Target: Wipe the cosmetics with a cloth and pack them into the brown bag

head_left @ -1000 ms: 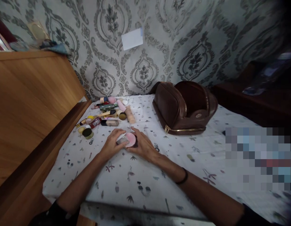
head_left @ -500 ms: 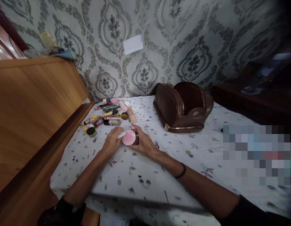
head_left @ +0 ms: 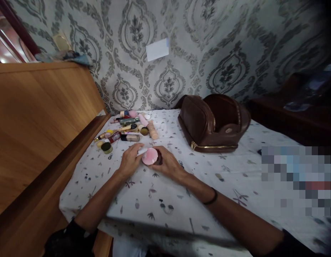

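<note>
My right hand [head_left: 167, 162] is closed around a round pink-topped cosmetic container [head_left: 149, 156], its thumb and fingers curled about the dark right side. The pink face is shiny and tipped up towards me. On the other side my left hand [head_left: 130, 159] pinches a small white piece [head_left: 141, 151] against the container's left edge. Whether this is a lid, a tissue or a pad I cannot tell. Both hands are just above the patterned white cloth [head_left: 178, 210]. Beyond them lies a dark-lidded jar [head_left: 106, 147] and a foundation bottle [head_left: 130, 137].
Several cosmetics are heaped at the back left, among them a green tube [head_left: 128, 121] and a beige tube [head_left: 153, 130]. A brown leather bag [head_left: 199, 119] stands unzipped at the back right. Wooden furniture [head_left: 47, 117] borders the left side. Behind is a patterned wall [head_left: 171, 85].
The whole view has shifted slightly, so things appear a little further right. My hands keep the pink-topped container and the white piece together, with the fingers only slightly shifted.
</note>
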The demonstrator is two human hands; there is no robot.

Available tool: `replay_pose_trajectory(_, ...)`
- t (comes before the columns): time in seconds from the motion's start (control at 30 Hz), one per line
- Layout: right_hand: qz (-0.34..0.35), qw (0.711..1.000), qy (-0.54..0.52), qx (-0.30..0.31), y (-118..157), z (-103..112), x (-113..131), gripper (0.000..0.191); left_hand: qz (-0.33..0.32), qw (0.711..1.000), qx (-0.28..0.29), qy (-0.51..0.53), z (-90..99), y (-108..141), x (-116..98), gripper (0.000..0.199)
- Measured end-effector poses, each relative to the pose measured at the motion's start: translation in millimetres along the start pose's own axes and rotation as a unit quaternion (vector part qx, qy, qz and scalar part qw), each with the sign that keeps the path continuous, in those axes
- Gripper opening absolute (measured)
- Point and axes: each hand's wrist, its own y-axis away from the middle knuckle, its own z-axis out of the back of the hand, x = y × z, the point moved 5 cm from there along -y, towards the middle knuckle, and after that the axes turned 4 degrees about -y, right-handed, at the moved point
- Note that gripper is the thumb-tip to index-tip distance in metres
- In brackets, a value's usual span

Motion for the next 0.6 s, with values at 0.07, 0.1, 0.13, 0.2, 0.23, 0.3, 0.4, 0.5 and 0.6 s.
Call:
replay_pose_trajectory(0.07, -0.039, 0.999, 0.013, 0.011, 0.4, 0.1, -3.0, 0.048, -0.003, 1.0, 0.005, -0.016, -1.7, 0.1, 0.9, 0.021)
replay_pose_trajectory(0.1, -0.053, 0.998, 0.022, 0.016, 0.6, 0.0, -3.9, 0.047, -0.009, 1.0, 0.008, -0.021, -2.4, -0.2, 0.5, 0.019)
replay_pose_trajectory(0.13, -0.062, 0.997, 0.031, 0.02, 0.8, -0.2, -4.3, 0.047, -0.017, 1.0, 0.01, -0.023, -2.8, -0.7, -0.1, 0.018)
replay_pose_trajectory(0.2, -0.07, 0.996, 0.051, 0.027, 0.8, -0.8, -4.3, 0.046, -0.031, 0.999, 0.017, -0.022, -3.2, -2.2, -1.6, 0.018)
replay_pose_trajectory(0.23, -0.071, 0.995, 0.062, 0.03, 0.6, -1.2, -4.4, 0.047, -0.036, 0.999, 0.021, -0.021, -3.3, -3.2, -2.3, 0.019)
replay_pose_trajectory(0.3, -0.072, 0.993, 0.083, 0.036, 0.0, -1.7, -5.1, 0.049, -0.042, 0.998, 0.034, -0.02, -3.1, -5.3, -3.6, 0.02)
replay_pose_trajectory(0.4, -0.07, 0.993, 0.084, 0.04, -1.2, -0.6, -6.1, 0.051, -0.057, 0.996, 0.059, -0.024, -2.7, -8.6, -6.8, 0.024)
replay_pose_trajectory(0.5, -0.069, 0.995, 0.059, 0.037, -2.3, 2.5, -6.5, 0.047, -0.081, 0.993, 0.084, -0.035, -2.9, -11.8, -12.2, 0.03)
replay_pose_trajectory(0.6, -0.072, 0.996, 0.054, 0.031, -2.9, 5.1, -8.2, 0.047, -0.094, 0.989, 0.103, -0.049, -3.5, -16.1, -17.5, 0.033)
